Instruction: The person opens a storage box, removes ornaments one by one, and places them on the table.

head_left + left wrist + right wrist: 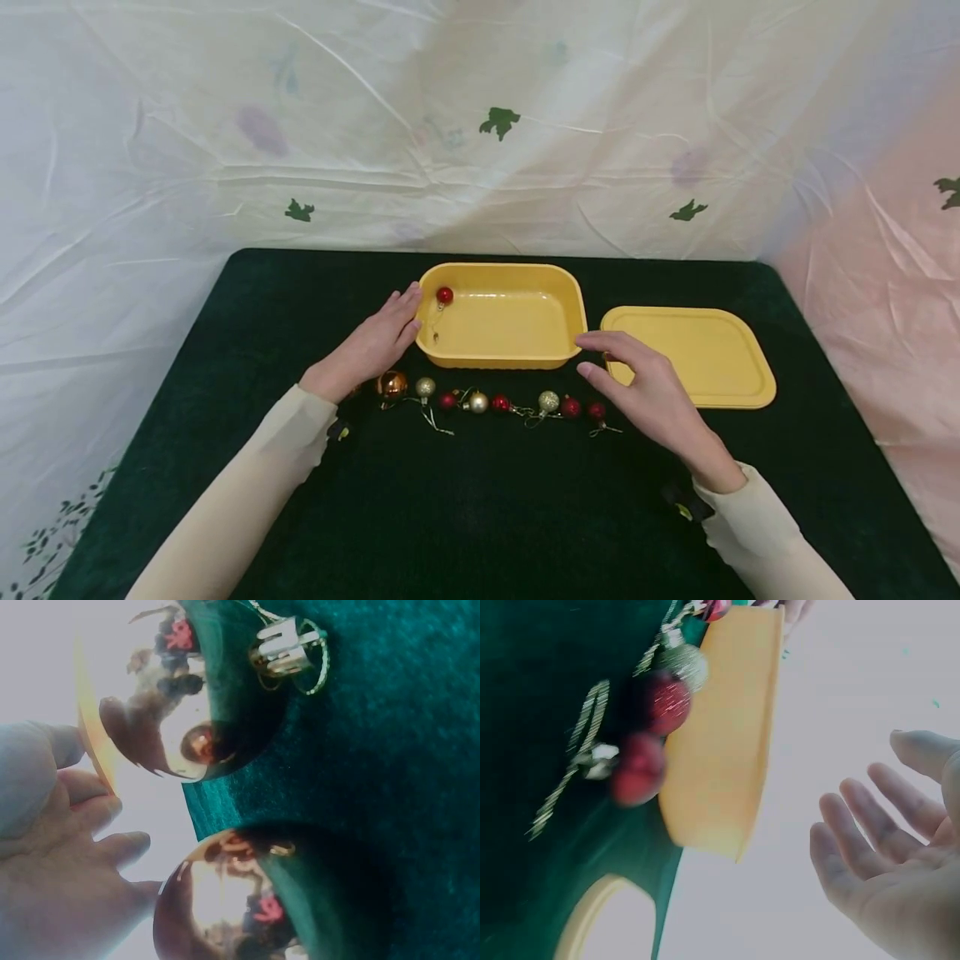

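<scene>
A yellow plastic box [501, 362] stands on the dark green tablecloth with one small red bauble [445, 296] inside, near its left end. My left hand [378, 337] rests against the box's left wall, fingers extended. Near the box's front right corner, my right hand [648, 387] hovers with fingers spread and nothing in them. In front of the box lies a row of small baubles: a shiny copper one [392, 385], a gold glitter one [425, 387], a smooth gold one [478, 402] and several red ones, including a rightmost red bauble [596, 411]. Gold strings trail from them.
To the right of the box lies a flat yellow lid [705, 358], partly behind my right hand. The green-covered table [465, 517] meets a pale hanging cloth [420, 125] at the back and sides.
</scene>
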The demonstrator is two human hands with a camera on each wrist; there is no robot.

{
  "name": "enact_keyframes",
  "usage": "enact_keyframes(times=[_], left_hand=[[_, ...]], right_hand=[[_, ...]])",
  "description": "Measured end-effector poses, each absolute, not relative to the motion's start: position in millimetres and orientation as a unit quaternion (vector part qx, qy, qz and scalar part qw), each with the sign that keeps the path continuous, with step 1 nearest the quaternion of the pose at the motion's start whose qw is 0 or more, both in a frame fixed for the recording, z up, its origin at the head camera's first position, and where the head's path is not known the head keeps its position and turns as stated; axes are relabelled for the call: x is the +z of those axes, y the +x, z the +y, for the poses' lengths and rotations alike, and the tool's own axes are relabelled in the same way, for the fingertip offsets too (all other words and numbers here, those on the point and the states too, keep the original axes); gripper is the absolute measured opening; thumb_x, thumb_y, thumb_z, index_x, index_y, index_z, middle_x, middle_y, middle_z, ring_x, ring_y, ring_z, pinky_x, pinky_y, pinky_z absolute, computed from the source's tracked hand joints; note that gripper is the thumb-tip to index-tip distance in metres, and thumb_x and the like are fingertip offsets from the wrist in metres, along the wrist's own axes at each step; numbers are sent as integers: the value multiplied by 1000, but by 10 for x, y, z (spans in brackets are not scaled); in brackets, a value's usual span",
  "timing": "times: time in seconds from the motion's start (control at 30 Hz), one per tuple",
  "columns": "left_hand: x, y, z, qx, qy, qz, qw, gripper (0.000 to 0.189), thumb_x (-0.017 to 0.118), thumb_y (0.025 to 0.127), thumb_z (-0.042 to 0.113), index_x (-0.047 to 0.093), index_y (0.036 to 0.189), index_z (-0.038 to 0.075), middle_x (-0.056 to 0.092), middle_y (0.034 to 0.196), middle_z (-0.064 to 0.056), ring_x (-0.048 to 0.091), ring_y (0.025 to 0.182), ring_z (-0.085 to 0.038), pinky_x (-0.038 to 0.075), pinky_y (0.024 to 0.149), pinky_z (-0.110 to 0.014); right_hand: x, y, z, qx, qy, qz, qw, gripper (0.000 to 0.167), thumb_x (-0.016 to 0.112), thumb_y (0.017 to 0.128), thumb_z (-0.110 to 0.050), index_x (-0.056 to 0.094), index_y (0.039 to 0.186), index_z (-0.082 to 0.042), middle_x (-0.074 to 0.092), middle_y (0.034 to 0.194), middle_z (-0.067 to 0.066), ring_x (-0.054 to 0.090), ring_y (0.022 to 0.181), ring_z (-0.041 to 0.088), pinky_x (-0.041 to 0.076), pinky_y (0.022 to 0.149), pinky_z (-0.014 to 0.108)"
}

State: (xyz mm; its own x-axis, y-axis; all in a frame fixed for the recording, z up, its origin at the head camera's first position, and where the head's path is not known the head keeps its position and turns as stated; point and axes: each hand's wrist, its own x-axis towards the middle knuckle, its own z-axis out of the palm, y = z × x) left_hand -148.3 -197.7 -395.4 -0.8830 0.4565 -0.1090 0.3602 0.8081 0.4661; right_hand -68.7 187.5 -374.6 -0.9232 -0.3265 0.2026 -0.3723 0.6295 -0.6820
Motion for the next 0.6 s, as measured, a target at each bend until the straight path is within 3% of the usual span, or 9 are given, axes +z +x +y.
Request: enact_keyframes(times=[0.2, 0.4, 0.6], left_hand=[[-3958, -1484, -1967, 221, 221, 945, 99, 60, 41, 113, 22, 17, 163, 0, 14, 172, -16, 15, 158, -35, 14, 127, -50], [-3956, -1474, -1974, 229, 230, 941, 91, 60, 43, 112, 20, 20, 162, -3, 15, 171, -19, 15, 157, -37, 15, 127, -52], [-4002, -1495, -2010, 250, 229, 936, 97, 62, 42, 113, 27, 18, 164, 2, 13, 172, -14, 12, 158, -36, 13, 127, -53]], right_hand=[[-3657, -858, 1607, 381, 245, -891, 41, 38, 70, 102, -29, 66, 138, -16, 63, 144, 3, 58, 131, 24, 48, 108, 54], [-3583, -1066, 1324, 374, 285, -881, 44, 39, 71, 101, -27, 67, 137, -13, 65, 141, 6, 58, 132, 25, 48, 109, 52], [-3560, -1267, 1072, 361, 310, -879, 33, 39, 69, 102, -28, 66, 137, -11, 65, 139, 8, 58, 132, 25, 46, 111, 48]])
